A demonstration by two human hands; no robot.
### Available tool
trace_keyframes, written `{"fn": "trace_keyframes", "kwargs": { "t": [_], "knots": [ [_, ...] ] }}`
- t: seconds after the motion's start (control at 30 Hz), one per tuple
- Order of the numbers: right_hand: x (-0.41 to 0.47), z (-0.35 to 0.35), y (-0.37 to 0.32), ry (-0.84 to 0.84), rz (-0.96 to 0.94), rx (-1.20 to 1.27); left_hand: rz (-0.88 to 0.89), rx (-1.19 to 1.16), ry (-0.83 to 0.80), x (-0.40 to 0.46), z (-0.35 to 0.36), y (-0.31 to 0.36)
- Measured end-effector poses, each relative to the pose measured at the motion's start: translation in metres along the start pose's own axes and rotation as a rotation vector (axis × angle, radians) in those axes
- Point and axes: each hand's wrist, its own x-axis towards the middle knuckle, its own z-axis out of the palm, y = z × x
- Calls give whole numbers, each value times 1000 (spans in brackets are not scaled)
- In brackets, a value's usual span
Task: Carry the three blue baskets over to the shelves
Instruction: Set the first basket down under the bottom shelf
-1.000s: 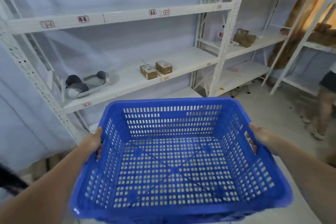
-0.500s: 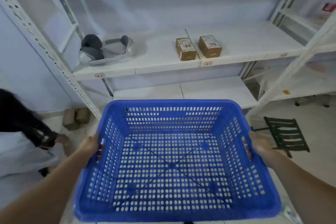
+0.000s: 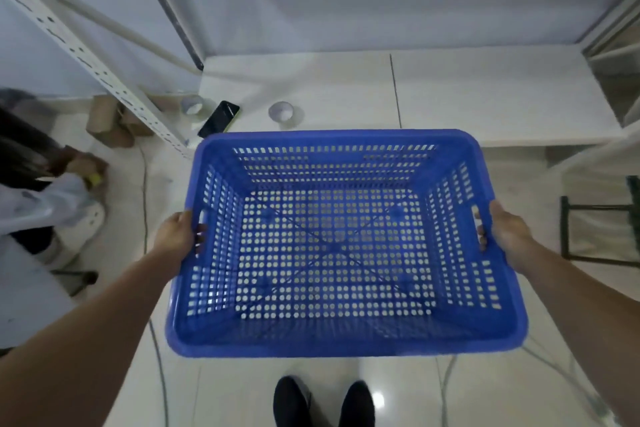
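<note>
A blue perforated plastic basket (image 3: 332, 340) hangs level in front of me, empty inside. My left hand (image 3: 175, 236) grips its left handle slot and my right hand (image 3: 507, 234) grips the right one. The basket's far rim sits just short of the front edge of the lowest white shelf board (image 3: 450, 97) of the metal shelf unit. Whether more baskets are stacked beneath this one is hidden.
On the low shelf lie a black phone (image 3: 219, 118) and two tape rolls (image 3: 281, 112). A white perforated upright (image 3: 86, 59) slants at the left. A crouching person (image 3: 38, 191) is at the left. A dark stool frame (image 3: 602, 232) stands right. My shoes (image 3: 323, 402) are below.
My view has tilted down from the middle shelves to the lowest shelf board, and the basket has come lower and closer to it. Both hands keep the same grip.
</note>
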Motion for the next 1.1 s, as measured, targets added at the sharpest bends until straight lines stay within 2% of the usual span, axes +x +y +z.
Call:
{"fn": "trace_keyframes", "kwargs": {
  "t": [0.2, 0.37, 0.8, 0.93, 1.0, 1.1],
  "knots": [
    [82, 58, 48, 2, -16, -60, 52, -10, 44, 81, 48, -65],
    [127, 89, 77, -8, -27, -79, 56, -4, 68, 122, 65, -94],
    [161, 119, 123, 18, 22, -86, 93, 81, 105, 165, 85, -130],
    [163, 123, 141, 29, -28, -87, 148, 114, 119, 169, 88, -147],
    [163, 122, 139, 45, -62, -137, 185, 188, 122, 169, 86, -148],
    [146, 115, 123, 83, -147, -388, 243, 434, 101, 155, 75, -130]
  ]
}}
